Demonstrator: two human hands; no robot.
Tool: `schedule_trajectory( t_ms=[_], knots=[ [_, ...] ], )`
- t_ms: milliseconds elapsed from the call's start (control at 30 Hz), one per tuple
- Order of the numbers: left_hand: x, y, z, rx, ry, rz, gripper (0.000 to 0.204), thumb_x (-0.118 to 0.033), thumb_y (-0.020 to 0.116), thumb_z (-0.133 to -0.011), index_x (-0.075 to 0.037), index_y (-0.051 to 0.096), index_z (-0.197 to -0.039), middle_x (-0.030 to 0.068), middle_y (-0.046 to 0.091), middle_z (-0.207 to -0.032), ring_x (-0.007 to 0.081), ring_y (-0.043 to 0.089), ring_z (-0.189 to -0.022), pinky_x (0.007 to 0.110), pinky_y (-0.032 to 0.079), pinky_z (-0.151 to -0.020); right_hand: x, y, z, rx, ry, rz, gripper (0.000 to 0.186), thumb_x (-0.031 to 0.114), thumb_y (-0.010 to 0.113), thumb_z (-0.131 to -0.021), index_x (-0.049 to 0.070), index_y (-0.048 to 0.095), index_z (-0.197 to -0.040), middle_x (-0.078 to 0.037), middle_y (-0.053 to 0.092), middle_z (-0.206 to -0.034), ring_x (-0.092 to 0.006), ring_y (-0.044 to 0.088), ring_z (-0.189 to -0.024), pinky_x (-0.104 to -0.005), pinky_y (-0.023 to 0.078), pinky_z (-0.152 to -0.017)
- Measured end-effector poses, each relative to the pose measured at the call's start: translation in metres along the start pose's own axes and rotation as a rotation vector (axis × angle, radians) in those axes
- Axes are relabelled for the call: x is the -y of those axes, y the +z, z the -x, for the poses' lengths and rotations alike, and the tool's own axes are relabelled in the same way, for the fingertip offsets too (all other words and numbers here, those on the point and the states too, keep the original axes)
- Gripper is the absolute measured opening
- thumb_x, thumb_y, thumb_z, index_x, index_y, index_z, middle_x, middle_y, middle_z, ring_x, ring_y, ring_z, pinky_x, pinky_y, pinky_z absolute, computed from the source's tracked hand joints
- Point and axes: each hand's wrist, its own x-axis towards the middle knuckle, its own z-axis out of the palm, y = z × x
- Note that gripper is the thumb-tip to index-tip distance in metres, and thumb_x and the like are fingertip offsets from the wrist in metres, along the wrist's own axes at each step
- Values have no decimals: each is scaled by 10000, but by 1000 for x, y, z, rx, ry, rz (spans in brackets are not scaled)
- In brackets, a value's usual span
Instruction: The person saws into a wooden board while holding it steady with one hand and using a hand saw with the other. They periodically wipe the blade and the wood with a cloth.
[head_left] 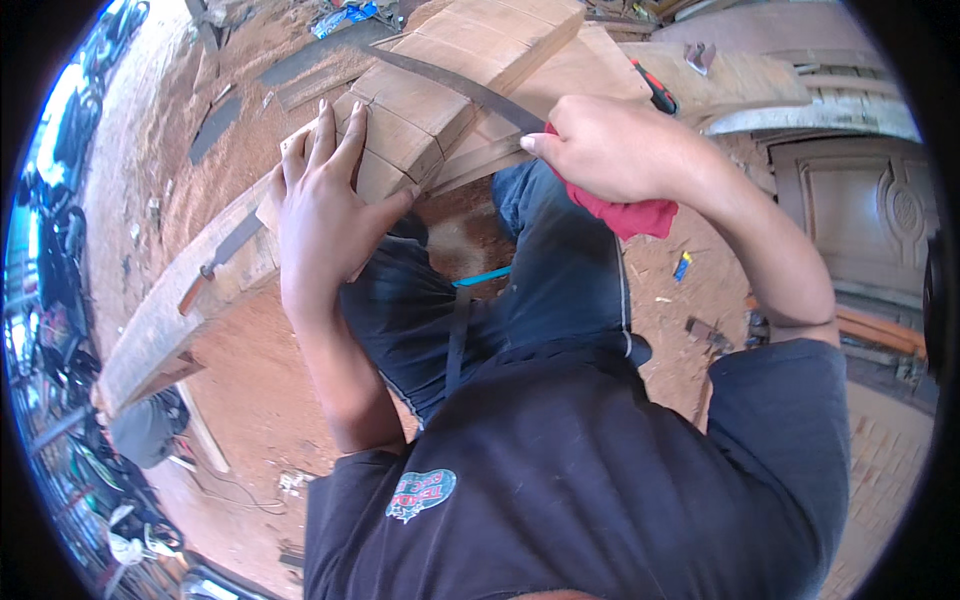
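My left hand (325, 215) rests on a scored light wooden block (410, 135), fingers spread over its top and thumb along the near side. My right hand (615, 155) is closed round the end of a long dark blade (460, 85), with a red cloth (630, 215) bunched in the grip. The blade lies slantwise across the wood, its far end toward the upper left. Whether its edge is toothed is too small to tell. Just beyond my right hand lies a tool with a red-and-black handle (661, 92).
A long plank (160, 330) runs to the lower left, carrying a wooden-handled tool (205, 280). Boards (750, 75) lie behind. A carved door panel (855, 205) is at the right. Sawdust, scraps and a small blue-yellow object (683, 265) lie on the floor. Dark cluttered items line the far left.
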Motion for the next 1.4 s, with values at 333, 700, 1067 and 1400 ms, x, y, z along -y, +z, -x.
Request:
schedule_trajectory(
  t_ms=[333, 700, 1067, 1400],
  knots=[
    [-1, 0, 0, 1, 33, -42, 990, -510, 868, -754, -154, 570, -1628, 222, 441, -1730, 453, 399, -1573, 547, 264, -1300, -33, 34, 69, -209, 6, 53, 496, 383, 589, -1101, -89, 685, -983, -302, 710, -886, -484, 710, -906, -571, 557, -864],
    [5, 3, 1, -2, 12, -31, 1015, -557, 861, -743, -179, 563, -1637, 219, 432, -1736, 443, 405, -1570, 544, 268, -1298, -31, 28, 38, -340, -95, 96, 544, 352, 534, -1101, -110, 747, -908, -335, 752, -913, -478, 765, -892, -553, 596, -880],
    [7, 7, -1, -6, 24, -29, 1013, -559, 862, -746, -166, 568, -1633, 208, 448, -1730, 435, 421, -1557, 551, 277, -1292, 20, -4, -18, 51, 51, 89, 571, 431, 518, -1131, -90, 682, -964, -296, 747, -925, -451, 751, -915, -505, 588, -827],
    [-4, 0, 1, 12, 18, -38, 975, -482, 882, -771, -161, 562, -1634, 205, 453, -1727, 436, 391, -1582, 549, 258, -1306, -9, 20, 42, -147, 65, 82, 509, 401, 567, -1106, -85, 658, -983, -279, 711, -835, -476, 726, -885, -557, 562, -848]
  ],
)
